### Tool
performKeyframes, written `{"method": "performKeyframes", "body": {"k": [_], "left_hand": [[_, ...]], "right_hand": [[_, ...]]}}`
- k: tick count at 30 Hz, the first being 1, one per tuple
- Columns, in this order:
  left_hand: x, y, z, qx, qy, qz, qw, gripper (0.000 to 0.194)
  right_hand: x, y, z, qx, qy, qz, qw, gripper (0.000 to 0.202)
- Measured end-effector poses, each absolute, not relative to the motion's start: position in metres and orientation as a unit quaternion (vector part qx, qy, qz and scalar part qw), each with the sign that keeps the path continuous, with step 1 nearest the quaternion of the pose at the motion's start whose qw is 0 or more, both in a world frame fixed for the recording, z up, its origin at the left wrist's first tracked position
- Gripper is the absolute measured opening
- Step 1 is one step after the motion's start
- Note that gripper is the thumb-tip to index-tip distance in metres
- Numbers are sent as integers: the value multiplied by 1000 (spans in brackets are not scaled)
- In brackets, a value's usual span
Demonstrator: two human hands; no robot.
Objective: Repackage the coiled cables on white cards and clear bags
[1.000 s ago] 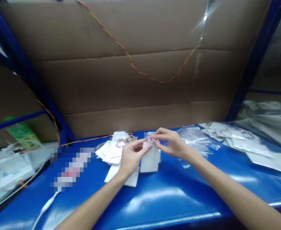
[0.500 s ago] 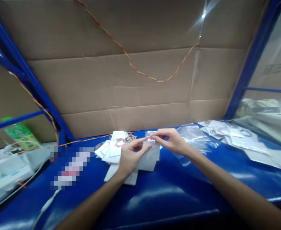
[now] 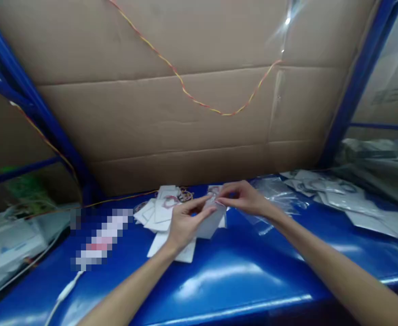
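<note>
A white card in a clear bag [image 3: 209, 222] is held up between my two hands over the blue tabletop. My left hand [image 3: 187, 221] pinches its upper left edge between thumb and fingers. At the upper right corner, the fingertips of my right hand [image 3: 241, 197] are closed on the bag's top. Left of my left hand lies a pile of white cards [image 3: 164, 216] with thin reddish bracelets or cords on them. Just right of my right hand are loose clear plastic bags [image 3: 276, 194]. Small details at my fingertips are blurred.
At the right lies a spread of bagged white cards [image 3: 341, 192]. A white cable [image 3: 64, 290] leads to a pixelated object on the left. Blue frame posts [image 3: 358, 86] and a cardboard wall [image 3: 185, 131] with a twisted red-yellow wire stand behind the blue table [image 3: 246, 290].
The held card's lower part has tilted and shifted slightly. My right fingers have moved a little down and to the right at the bag's top; my left hand has barely moved.
</note>
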State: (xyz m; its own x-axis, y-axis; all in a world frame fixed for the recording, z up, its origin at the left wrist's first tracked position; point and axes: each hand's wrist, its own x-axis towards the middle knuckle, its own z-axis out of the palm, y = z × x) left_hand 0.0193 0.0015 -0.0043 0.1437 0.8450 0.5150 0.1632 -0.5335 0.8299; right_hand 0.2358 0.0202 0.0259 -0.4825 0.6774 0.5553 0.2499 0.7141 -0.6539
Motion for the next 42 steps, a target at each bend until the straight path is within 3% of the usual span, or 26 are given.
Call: {"method": "performKeyframes", "body": {"k": [5,10,15,19,30,34,42], "left_hand": [[19,4,-6,685,359,545,323,37],[18,7,-3,645,376,565,351,38],[19,7,1,637,361,583,351,31],[19,8,1,638,351,589,349,28],[21,8,2,620,346,603,363,31],[21,6,3,628,348,598,357,29],[21,4,0,659,342,570,352,28]], "right_hand": [[233,21,23,-290,-807,239,456,28],[232,15,27,-319,-808,235,437,50],[229,10,24,-319,-833,198,407,35],[225,9,20,-315,-827,268,380,38],[226,17,25,-337,-747,206,535,22],[228,20,24,-372,-704,177,578,30],[220,15,18,-350,-735,103,571,30]]}}
